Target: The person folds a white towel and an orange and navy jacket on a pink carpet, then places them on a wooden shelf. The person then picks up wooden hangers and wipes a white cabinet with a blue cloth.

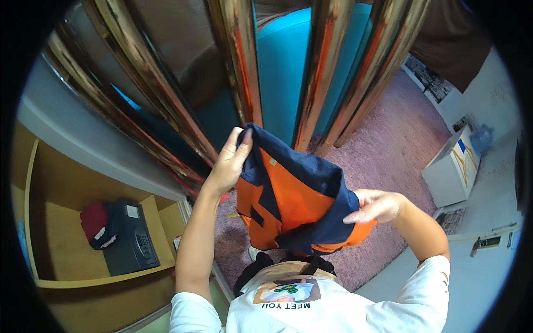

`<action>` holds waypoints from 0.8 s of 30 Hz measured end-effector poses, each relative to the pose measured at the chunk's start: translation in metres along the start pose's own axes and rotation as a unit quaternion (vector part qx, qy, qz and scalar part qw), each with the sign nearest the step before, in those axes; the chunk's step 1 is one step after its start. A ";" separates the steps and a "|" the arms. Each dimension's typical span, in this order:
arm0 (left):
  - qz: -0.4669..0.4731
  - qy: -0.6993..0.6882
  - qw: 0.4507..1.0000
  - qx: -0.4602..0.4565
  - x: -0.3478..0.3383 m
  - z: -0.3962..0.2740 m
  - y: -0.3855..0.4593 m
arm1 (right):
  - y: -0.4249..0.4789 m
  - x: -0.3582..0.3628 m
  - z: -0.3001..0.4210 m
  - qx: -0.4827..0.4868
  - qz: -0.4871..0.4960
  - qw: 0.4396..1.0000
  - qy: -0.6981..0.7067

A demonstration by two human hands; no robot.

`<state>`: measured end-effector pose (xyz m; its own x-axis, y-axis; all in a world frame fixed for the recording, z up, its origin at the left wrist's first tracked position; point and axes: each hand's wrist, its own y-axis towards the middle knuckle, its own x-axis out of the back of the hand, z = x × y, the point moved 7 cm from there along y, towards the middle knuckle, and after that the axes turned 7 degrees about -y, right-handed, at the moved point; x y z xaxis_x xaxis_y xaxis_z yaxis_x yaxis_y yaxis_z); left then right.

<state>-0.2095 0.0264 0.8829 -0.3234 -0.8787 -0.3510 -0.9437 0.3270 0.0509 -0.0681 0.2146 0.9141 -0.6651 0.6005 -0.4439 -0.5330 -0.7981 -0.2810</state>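
Note:
An orange and navy garment [300,195] hangs between my two hands in front of my body. My left hand [233,156] pinches its navy upper edge between thumb and fingers. On the other side, my right hand [377,206] grips the navy edge, thumb on the near face and fingers partly hidden behind the cloth. The garment's opening faces up, showing an orange inside with a small pale tag. Its lower end is out of sight beneath the folds.
Shiny gold poles [245,62] rise just ahead, with a turquoise padded surface [283,70] behind them. To the left, a wooden cabinet [66,233] holds a black safe [131,237] and folded clothes [98,224]. A white box [447,166] stands right on the pink carpet [374,145], near a door handle [485,243].

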 end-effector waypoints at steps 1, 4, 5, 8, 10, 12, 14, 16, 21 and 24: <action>0.004 0.010 1.000 -0.006 -0.002 -0.003 0.000 | 0.000 -0.001 0.002 -0.003 0.021 1.000 0.020; 0.086 0.158 0.982 -0.063 0.000 -0.013 0.001 | -0.008 0.008 0.003 -0.029 -0.016 0.995 -0.091; 0.114 0.222 0.966 -0.066 0.002 -0.016 0.000 | -0.010 0.012 0.000 -0.058 -0.022 0.993 -0.100; 0.157 0.298 0.940 -0.048 -0.013 -0.029 -0.008 | -0.018 0.019 0.002 -0.074 -0.035 0.969 -0.231; 0.183 0.321 0.929 -0.031 -0.021 -0.039 -0.012 | -0.018 0.018 0.004 -0.005 -0.057 0.952 -0.302; 0.204 0.327 0.923 -0.002 -0.025 -0.048 -0.014 | -0.022 0.024 0.005 -0.069 -0.083 0.955 -0.276; 0.199 0.305 0.931 0.032 -0.025 -0.064 -0.018 | -0.024 0.027 0.012 -0.007 -0.134 0.969 -0.206; 0.224 0.277 0.933 0.042 -0.023 -0.075 -0.024 | -0.024 0.034 0.019 0.039 -0.177 0.961 -0.211; 0.326 0.275 0.871 0.244 -0.021 -0.062 -0.042 | -0.019 0.063 0.024 0.121 -0.247 0.939 -0.205; 0.299 0.325 0.873 0.206 -0.015 -0.066 -0.035 | -0.012 0.060 0.033 0.148 -0.240 0.926 -0.250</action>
<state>-0.1765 0.0057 0.9482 -0.8482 -0.4753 0.2339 -0.5294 0.7753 -0.3444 -0.1187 0.2617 0.9189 -0.4350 0.8892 0.1421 -0.9004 -0.4299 -0.0660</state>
